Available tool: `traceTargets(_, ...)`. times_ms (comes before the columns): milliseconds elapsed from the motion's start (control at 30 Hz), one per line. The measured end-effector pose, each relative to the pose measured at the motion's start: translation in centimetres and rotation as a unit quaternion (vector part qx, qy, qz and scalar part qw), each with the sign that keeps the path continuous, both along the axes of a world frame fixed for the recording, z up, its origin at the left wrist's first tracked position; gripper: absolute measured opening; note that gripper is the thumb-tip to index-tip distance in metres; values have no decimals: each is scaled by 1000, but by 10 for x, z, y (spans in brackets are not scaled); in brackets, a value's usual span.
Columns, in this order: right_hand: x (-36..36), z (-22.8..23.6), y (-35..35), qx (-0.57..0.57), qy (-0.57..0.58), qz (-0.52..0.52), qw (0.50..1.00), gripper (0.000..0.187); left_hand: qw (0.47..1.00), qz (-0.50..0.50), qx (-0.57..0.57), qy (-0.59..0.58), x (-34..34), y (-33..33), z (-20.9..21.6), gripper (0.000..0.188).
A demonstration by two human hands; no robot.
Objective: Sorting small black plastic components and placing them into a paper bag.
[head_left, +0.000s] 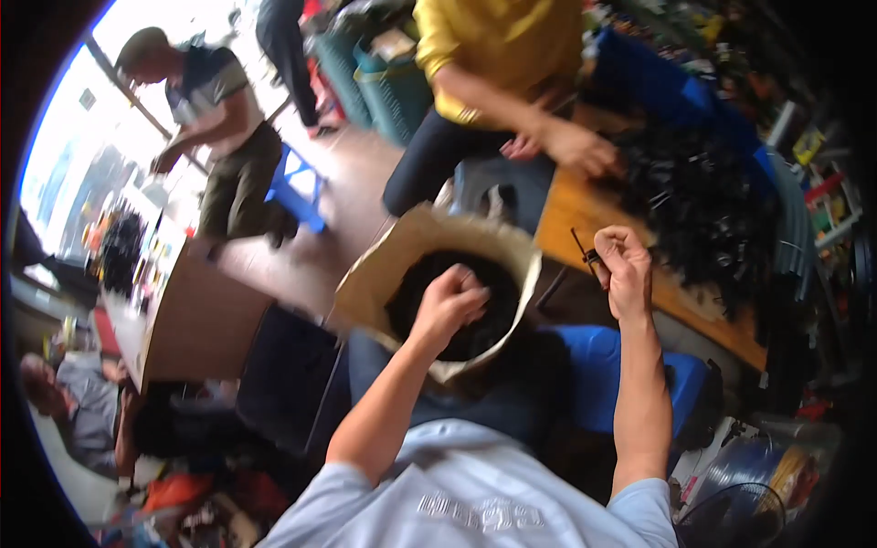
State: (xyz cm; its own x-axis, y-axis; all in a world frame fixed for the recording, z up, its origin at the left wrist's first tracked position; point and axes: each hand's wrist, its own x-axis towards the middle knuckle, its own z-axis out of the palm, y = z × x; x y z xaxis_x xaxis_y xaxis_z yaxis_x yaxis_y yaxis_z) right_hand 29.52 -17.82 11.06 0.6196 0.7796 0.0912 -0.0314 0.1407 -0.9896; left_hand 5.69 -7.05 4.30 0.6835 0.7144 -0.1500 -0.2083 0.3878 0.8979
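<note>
Right of centre, right hand (628,269) pinches a black part (591,257). Centre: left hand (448,309) over sack (370,279), grip's hold unclear.

A slim black part (592,258) tilts in the right hand (628,279). The pale sack (365,290) stands open, dark contents (408,294) inside

The pale-blue short-sleeved shirt (457,470) bears whitish lettering (482,513).
</note>
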Motion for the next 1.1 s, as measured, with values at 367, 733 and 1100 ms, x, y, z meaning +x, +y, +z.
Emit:
traceTargets(367, -98, -4, 8, -63, 77, 109, 989, 16, 830, 101, 543, 74, 1, -21, 46, 25)
traceTargets(733, -103, -30, 6, -26, -34, 135, 990, 12, 873, 129, 462, 80, 0, -25, 32, 8)
traceTargets(1100, -97, -23, 8, -101, -41, 243, 964, 15, 995, 5, 103, 10, -20, -18, 25, 18)
